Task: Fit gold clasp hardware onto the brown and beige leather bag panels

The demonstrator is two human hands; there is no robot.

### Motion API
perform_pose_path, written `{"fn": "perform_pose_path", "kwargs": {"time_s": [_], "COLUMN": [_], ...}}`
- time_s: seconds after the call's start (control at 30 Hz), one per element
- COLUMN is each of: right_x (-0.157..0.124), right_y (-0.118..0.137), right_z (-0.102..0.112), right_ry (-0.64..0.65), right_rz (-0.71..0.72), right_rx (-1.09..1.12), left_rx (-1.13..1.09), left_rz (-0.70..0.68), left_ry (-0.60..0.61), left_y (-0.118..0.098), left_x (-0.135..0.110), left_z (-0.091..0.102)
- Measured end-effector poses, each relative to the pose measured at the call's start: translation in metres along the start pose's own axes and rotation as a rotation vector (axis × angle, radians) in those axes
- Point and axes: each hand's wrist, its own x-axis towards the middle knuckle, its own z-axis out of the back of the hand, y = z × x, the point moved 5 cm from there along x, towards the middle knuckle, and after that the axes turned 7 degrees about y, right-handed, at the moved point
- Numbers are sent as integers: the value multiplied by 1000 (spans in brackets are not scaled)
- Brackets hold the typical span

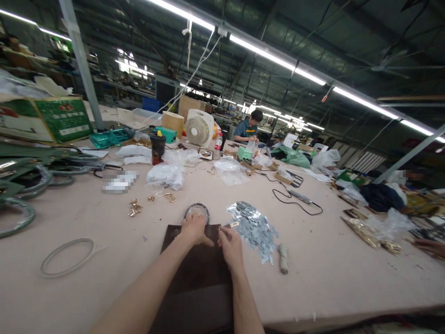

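Note:
A dark brown bag panel (198,264) lies in front of me, with a round, plastic-wrapped ring handle (207,208) at its far edge. My left hand (195,229) grips the panel's top edge beside the handle, thumb stretched across the front and fingertips hidden. At the panel's top right corner, my right hand (230,243) is closed in a pinch; whatever tiny piece is between its fingertips is too small to name. Just beyond those fingers shows a small gold metal plate (234,224). Right of it spreads a heap of thin silvery metal plates (255,232).
A wrapped grey roll (283,259) and a corded hand tool (299,196) lie to the right. Gold fittings (135,207), a pale loop (69,257) and green pieces with ring handles (21,215) are left. Farther back stand a fan (199,127) and a seated person (247,129).

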Motion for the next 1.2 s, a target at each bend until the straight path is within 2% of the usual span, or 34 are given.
{"fn": "perform_pose_path", "kwargs": {"time_s": [0.2,0.4,0.6,0.73,0.97,1.2], "right_x": [-2,-11,-25,-29,-31,-33], "right_y": [4,11,13,13,10,10], "right_z": [-1,0,-7,-12,-18,-22], "right_ry": [16,78,94,91,124,78], "right_rz": [-14,-10,52,93,104,191], "right_rx": [-8,38,8,-34,-74,-162], "left_rx": [4,-77,-156,-197,-210,-213], "left_rz": [-19,-90,-105,-115,-92,-74], "left_ry": [23,69,-31,-62,-33,-18], "left_y": [-1,16,31,36,37,37], "left_x": [-1,-14,-35,-37,-36,-40], "left_z": [1,-8,-20,-23,-20,-17]}}
